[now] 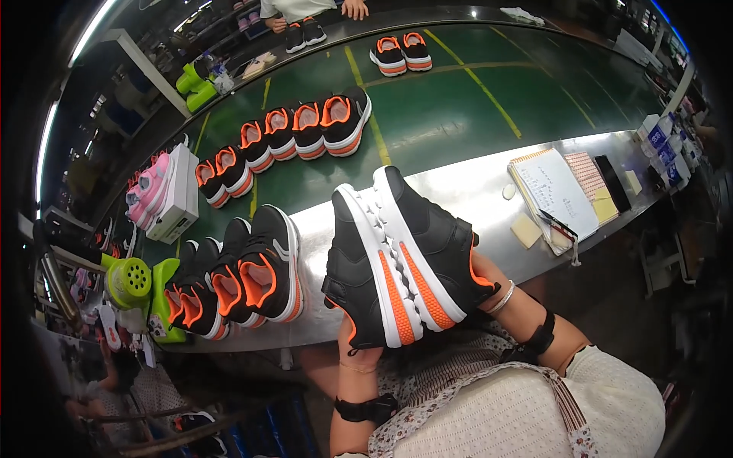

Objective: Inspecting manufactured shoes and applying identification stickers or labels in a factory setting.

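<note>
I hold up a pair of black sneakers with white soles and orange heel panels, soles facing each other and toes pointing away from me. My left hand (360, 357) reaches into the collar of the left sneaker (353, 263). Inside the right sneaker (434, 225) is my right hand (487, 273), entering at the orange-lined opening. The shoes hide the fingers of both hands. The two soles lie close together, touching or nearly so along the heels. More black and orange sneakers (259, 278) stand in a cluster on the metal table's left part.
Behind the metal table edge (321, 221), a green conveyor belt (458, 99) carries a row of sneakers (305, 126) and another pair (401, 55). A shoebox (172, 198) holds pink shoes. At right lie a notebook (553, 191) and pen. A green fan (130, 282) stands left. Across the belt is a co-worker's hand (354, 9).
</note>
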Motion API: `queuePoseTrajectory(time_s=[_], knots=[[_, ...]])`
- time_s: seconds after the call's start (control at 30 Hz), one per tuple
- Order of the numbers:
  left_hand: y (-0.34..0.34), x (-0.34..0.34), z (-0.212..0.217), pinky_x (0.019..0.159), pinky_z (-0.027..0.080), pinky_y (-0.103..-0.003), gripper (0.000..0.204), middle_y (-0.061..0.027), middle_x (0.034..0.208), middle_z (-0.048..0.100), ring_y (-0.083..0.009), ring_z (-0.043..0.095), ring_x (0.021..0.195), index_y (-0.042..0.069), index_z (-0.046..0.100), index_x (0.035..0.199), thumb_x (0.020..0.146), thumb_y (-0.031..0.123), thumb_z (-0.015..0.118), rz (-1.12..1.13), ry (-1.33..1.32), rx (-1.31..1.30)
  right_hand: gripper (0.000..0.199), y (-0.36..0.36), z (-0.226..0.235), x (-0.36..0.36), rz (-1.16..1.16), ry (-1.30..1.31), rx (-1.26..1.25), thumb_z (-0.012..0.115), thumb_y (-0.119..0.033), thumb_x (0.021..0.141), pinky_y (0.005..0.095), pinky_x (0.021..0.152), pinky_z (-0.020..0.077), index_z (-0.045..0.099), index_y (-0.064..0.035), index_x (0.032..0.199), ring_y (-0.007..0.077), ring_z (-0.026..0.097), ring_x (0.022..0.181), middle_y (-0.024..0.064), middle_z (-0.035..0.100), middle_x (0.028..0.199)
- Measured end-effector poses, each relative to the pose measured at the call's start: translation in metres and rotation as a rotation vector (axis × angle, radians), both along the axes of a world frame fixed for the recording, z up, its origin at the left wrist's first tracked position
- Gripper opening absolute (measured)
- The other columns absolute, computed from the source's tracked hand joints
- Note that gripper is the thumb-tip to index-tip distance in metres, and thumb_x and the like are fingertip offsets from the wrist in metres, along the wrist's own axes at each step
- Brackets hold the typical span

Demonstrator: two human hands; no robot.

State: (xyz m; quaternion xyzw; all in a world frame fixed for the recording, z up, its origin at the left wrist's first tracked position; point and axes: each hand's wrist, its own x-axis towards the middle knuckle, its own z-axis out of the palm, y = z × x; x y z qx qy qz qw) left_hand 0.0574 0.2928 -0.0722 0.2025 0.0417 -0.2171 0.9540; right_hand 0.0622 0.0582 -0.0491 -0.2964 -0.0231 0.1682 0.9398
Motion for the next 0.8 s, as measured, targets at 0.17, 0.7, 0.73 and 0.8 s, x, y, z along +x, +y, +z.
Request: queuePoseTrajectory(time_s=[0.17, 0.7, 0.73, 0.8], knots=[[-0.003, -0.001, 0.0, 0.103, 0.034, -0.042, 0.049, -0.0123, 0.133, 0.042, -0.0283, 0.042, 0.121, 0.002, 0.033, 0.134, 0.095, 0.03, 0.04, 0.002, 0.039, -0.016, 0.038, -0.004, 0.002, -0.002, -0.075, -0.401, -0.606, 0.042, -0.012, 0.094, 0.0303, 0.095, 0.0431, 0.038, -0.0006, 0.13, 0.0179, 0.052, 0.11, 0.0125, 0.048, 0.127], [0.027, 0.002, 0.012, 0.092, 0.046, -0.035, 0.041, -0.0188, 0.117, 0.054, -0.0263, 0.056, 0.106, -0.008, 0.043, 0.122, 0.083, 0.003, 0.036, 0.06, 0.019, 0.045, 0.035, 0.006, -0.024, 0.003, -0.109, 0.227, 0.032, 0.039, -0.02, 0.095, 0.0357, 0.093, 0.0462, 0.047, 0.0013, 0.121, 0.0251, 0.055, 0.107, 0.0167, 0.052, 0.122], [0.027, 0.002, 0.011, 0.092, 0.046, -0.035, 0.041, -0.0188, 0.117, 0.054, -0.0263, 0.056, 0.106, -0.008, 0.043, 0.122, 0.083, 0.003, 0.036, 0.066, 0.052, 0.069, 0.035, 0.006, -0.023, 0.003, -0.109, 0.222, 0.034, 0.039, -0.02, 0.095, 0.036, 0.093, 0.0462, 0.047, 0.0014, 0.121, 0.0252, 0.055, 0.107, 0.0169, 0.053, 0.121], [0.03, 0.001, 0.008, 0.09, 0.047, -0.034, 0.039, -0.0177, 0.116, 0.055, -0.0256, 0.056, 0.104, -0.008, 0.045, 0.12, 0.083, 0.003, 0.037, 0.066, 0.034, 0.097, 0.035, 0.008, -0.02, 0.004, -0.11, 0.217, 0.035, 0.039, -0.02, 0.095, 0.0362, 0.093, 0.0462, 0.047, 0.0016, 0.121, 0.0254, 0.055, 0.106, 0.0171, 0.053, 0.12]])
